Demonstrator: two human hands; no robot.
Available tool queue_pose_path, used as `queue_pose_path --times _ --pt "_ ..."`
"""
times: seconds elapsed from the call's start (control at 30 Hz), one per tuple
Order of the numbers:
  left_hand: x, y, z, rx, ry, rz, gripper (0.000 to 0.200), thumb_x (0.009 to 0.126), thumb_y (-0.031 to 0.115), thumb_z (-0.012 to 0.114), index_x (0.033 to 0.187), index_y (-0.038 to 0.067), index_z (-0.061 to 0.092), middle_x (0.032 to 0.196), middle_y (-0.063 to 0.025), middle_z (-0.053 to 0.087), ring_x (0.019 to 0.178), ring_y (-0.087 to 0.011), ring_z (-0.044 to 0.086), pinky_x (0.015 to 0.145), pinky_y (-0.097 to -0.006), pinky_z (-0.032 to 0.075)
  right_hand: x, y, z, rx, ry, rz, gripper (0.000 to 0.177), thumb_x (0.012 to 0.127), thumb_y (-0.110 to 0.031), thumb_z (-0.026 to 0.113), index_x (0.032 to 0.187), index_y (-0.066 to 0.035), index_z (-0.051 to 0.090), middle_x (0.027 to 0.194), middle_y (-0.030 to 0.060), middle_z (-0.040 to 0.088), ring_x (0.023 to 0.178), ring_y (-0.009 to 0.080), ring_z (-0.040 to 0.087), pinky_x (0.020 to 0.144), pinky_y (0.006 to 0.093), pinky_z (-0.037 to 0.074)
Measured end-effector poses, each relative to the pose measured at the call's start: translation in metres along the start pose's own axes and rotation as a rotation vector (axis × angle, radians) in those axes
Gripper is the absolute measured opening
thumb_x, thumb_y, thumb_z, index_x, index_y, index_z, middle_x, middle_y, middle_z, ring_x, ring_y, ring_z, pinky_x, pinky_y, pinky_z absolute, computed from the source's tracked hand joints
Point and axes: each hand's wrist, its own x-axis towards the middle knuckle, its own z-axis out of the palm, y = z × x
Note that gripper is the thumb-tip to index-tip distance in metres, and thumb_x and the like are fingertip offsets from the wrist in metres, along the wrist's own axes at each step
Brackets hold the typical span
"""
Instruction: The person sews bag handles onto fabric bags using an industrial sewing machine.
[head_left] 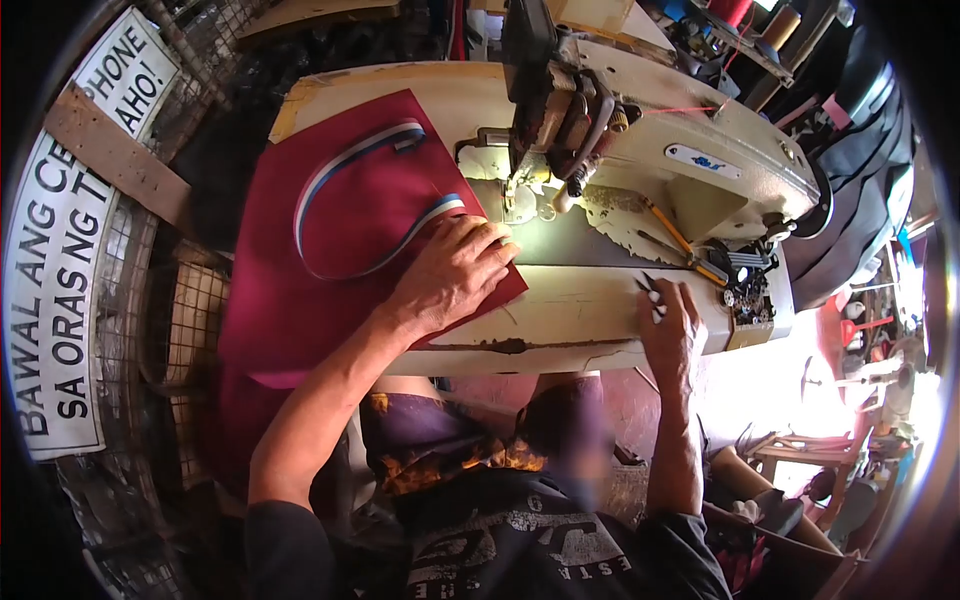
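A dark red cloth [270, 230] lies across the left part of the sewing machine bed. My left hand [455, 265] is closed on the cloth's right edge, fingers together, just left of the needle area. A striped ribbon [297, 225] in white, blue and red curves over the cloth; one end meets my left fingers. Lit by a lamp, the presser foot [520, 200] of the sewing machine [690, 125] stands beside my fingertips. My right hand [675, 325], over the bed's front edge, is closed around small thread snips [650, 287] with dark pointed tips. Their handle is mostly hidden.
A yellow-handled tool [672, 228] and an orange-handled tool [705, 270] lie on the bed at right. Small metal parts [755, 305] sit in the corner tray. Thread spools [780, 28] stand at the back right. A lettered sign [60, 300] leans at left.
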Motion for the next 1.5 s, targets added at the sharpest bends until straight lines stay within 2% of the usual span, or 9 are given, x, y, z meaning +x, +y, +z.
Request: queue_pose_path --times 0.1,0.23,0.43,0.6,0.73,1.07,1.2,1.33,1.5 --pt "-0.003 0.003 0.002 -0.021 0.023 -0.043 0.030 0.087 0.012 0.069 0.115 0.003 0.064 0.115 -0.0097 0.058 0.107 -0.0279 0.060 0.098 -0.0403 0.050 0.001 0.024 0.002 -0.280 0.053 -0.123 0.032 0.086 -0.015 0.072 0.116 -0.006 0.067 0.117 0.0130 0.060 0.126 0.0340 0.048 0.104 0.0515 0.039" --pt "-0.014 0.020 0.005 -0.113 0.017 -0.072 0.029 0.086 0.006 0.067 0.114 0.000 0.063 0.115 -0.0126 0.060 0.112 -0.0294 0.061 0.101 -0.0405 0.050 -0.008 -0.008 0.007 -0.178 0.129 -0.297 0.046 0.085 -0.015 0.074 0.129 -0.006 0.063 0.127 0.0154 0.057 0.126 0.0351 0.050 0.104 0.0497 0.041" --pt "-0.033 0.038 -0.002 -0.321 0.064 -0.169 0.042 0.084 -0.001 0.061 0.126 -0.002 0.058 0.124 -0.0161 0.057 0.118 -0.0315 0.058 0.105 -0.0418 0.047 -0.032 -0.092 0.030 0.266 -0.119 -0.685 0.033 0.082 -0.007 0.073 0.114 0.002 0.066 0.119 0.0155 0.063 0.117 0.0342 0.059 0.094 0.0468 0.048" --pt "-0.007 0.022 -0.035 -0.157 0.116 -0.273 0.037 0.084 -0.002 0.063 0.121 -0.001 0.061 0.126 -0.0137 0.057 0.110 -0.0307 0.058 0.096 -0.0419 0.051 -0.039 -0.098 0.047 0.332 -0.032 -0.641 0.029 0.081 -0.003 0.073 0.110 0.002 0.068 0.114 0.0141 0.066 0.111 0.0339 0.062 0.094 0.0459 0.049" --pt "0.010 -0.046 0.009 0.418 -0.109 -0.359 0.049 0.094 0.033 0.059 0.131 -0.001 0.058 0.137 -0.0136 0.058 0.128 -0.0318 0.050 0.105 -0.0508 0.036 -0.042 -0.098 0.048 0.321 -0.023 -0.618 0.028 0.082 -0.002 0.072 0.110 0.002 0.068 0.114 0.0145 0.066 0.111 0.0337 0.062 0.092 0.0460 0.049" --pt "-0.001 -0.078 0.016 0.227 -0.178 -0.359 0.050 0.096 0.024 0.053 0.142 0.003 0.050 0.152 -0.0126 0.047 0.137 -0.0314 0.044 0.106 -0.0517 0.036 -0.046 -0.095 0.052 0.326 -0.004 -0.588 0.029 0.084 -0.005 0.071 0.112 0.000 0.068 0.117 0.0144 0.065 0.112 0.0345 0.062 0.093 0.0459 0.049" --pt "-0.012 -0.082 0.024 0.005 0.043 -0.376 0.048 0.096 0.019 0.055 0.141 0.002 0.052 0.152 -0.0154 0.046 0.136 -0.0337 0.045 0.109 -0.0473 0.036 -0.045 -0.092 0.057 0.253 -0.123 -0.515 0.046 0.085 -0.012 0.072 0.128 -0.004 0.061 0.128 0.0162 0.060 0.123 0.0371 0.054 0.104 0.0491 0.042" --pt "-0.028 -0.037 0.015 0.147 0.333 -0.266 0.023 0.090 0.020 0.061 0.103 0.002 0.064 0.113 -0.0130 0.060 0.107 -0.0306 0.056 0.097 -0.0471 0.043 -0.029 -0.108 0.065 0.323 -0.244 -0.438 0.058 0.088 -0.014 0.072 0.141 -0.005 0.052 0.130 0.0200 0.056 0.119 0.0399 0.054 0.103 0.0497 0.044" --pt "-0.056 0.000 0.003 0.052 0.286 -0.596 0.030 0.096 0.029 0.059 0.098 0.001 0.066 0.111 -0.0171 0.059 0.112 -0.0327 0.053 0.101 -0.0448 0.040 -0.028 -0.150 0.044 0.506 -0.534 -0.166 0.066 0.081 0.005 0.063 0.144 -0.015 0.053 0.118 0.0102 0.062 0.093 0.0215 0.058 0.080 0.0346 0.050"
